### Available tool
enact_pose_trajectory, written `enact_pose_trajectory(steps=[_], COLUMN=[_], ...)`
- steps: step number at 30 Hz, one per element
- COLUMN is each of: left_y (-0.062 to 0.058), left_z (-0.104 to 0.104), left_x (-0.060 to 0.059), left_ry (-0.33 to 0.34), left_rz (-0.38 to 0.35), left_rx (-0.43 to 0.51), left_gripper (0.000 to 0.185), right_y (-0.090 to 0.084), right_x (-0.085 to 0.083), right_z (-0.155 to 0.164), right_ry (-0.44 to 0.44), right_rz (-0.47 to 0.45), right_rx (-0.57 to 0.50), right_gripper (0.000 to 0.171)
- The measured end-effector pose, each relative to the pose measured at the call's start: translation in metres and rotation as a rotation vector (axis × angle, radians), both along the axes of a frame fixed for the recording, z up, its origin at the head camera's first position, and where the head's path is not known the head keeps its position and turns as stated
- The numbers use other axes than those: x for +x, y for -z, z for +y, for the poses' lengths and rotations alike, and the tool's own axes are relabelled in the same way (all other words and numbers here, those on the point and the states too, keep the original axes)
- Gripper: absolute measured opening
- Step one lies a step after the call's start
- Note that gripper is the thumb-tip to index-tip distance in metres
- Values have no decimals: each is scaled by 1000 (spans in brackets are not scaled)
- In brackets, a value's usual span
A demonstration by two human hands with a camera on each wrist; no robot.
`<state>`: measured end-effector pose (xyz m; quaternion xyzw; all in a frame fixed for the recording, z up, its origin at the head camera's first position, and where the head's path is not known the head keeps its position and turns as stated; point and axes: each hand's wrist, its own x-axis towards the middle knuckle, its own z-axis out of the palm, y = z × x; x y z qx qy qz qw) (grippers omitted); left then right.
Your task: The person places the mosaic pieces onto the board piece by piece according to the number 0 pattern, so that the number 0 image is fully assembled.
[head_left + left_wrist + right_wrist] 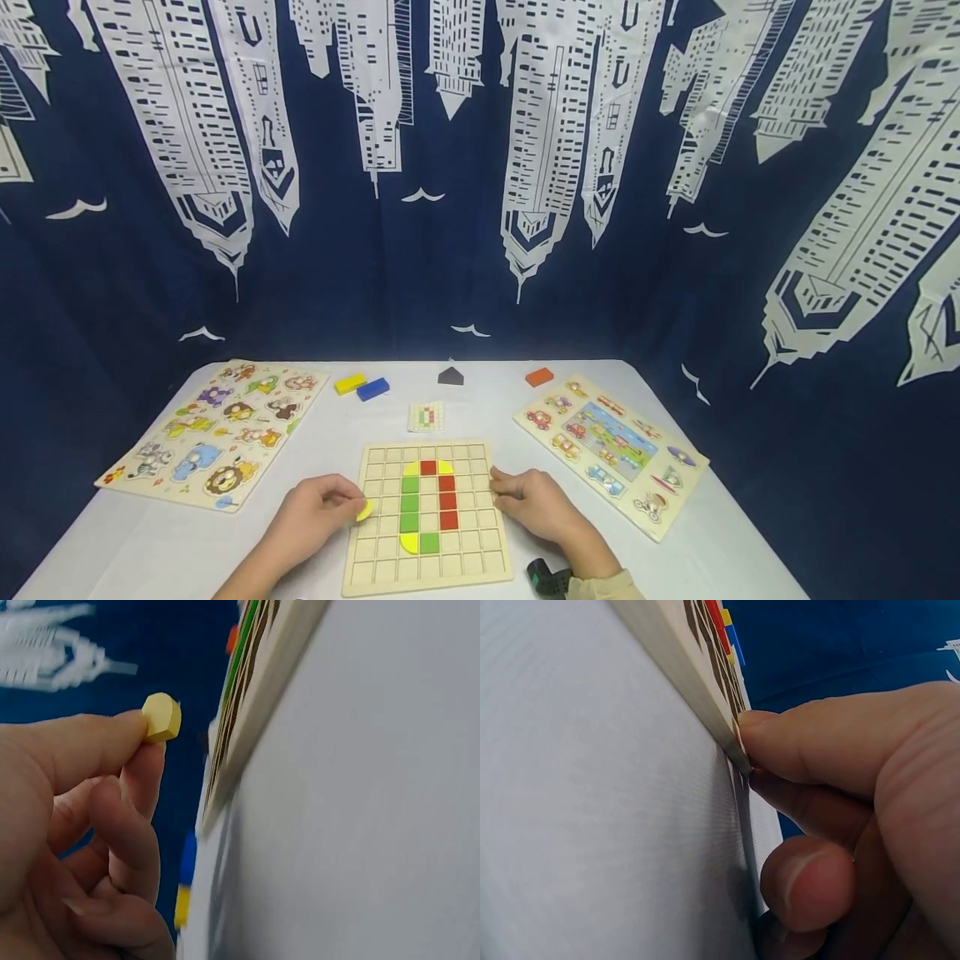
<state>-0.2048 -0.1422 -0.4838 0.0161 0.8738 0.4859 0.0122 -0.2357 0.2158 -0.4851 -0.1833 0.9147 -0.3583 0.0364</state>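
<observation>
Between thumb and fingertips my left hand (318, 512) pinches a small yellow rounded-corner tile (160, 718), held over the left edge of the wooden grid board (375, 575). My right hand (536, 502) grips the board's right edge, thumb on top and a finger at the side in the right wrist view. Coloured tiles sit in the grid as a tall ring: green tiles (409, 503) down the left, red tiles (447, 502) down the right. Yellow rounded tiles lie at both top corners and the bottom left. One green tile (429, 543) lies at the bottom; the bottom-right corner square shows bare wood.
A small pattern card (426, 417) lies behind the board. Further back are yellow (350, 384), blue (372, 389) and orange blocks (539, 377) and a dark pentagonal block (451, 377). An animal puzzle (255, 417) flanks the left, a vehicle puzzle (540, 410) the right.
</observation>
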Motion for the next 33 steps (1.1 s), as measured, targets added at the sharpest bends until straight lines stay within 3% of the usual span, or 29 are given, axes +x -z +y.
enact_pose_trajectory(steps=[7,14,23,33], left_y=[-14,-14,-3,-1], left_z=[57,102,110,113], left_x=[18,23,25,25], left_ry=[190,238,231,263], left_rz=[53,125,223,304], left_rx=[-53,-188,-300,-385], left_gripper=[13,12,13,15], right_y=[0,0,2,0], right_x=[1,1,3,4], right_z=[0,2,0,3], right_ry=[-5,-8,-11,-7], right_rz=[-4,-10,-13,-1], right_rx=[3,-15,-21,-14], right_gripper=[30,30,30,30])
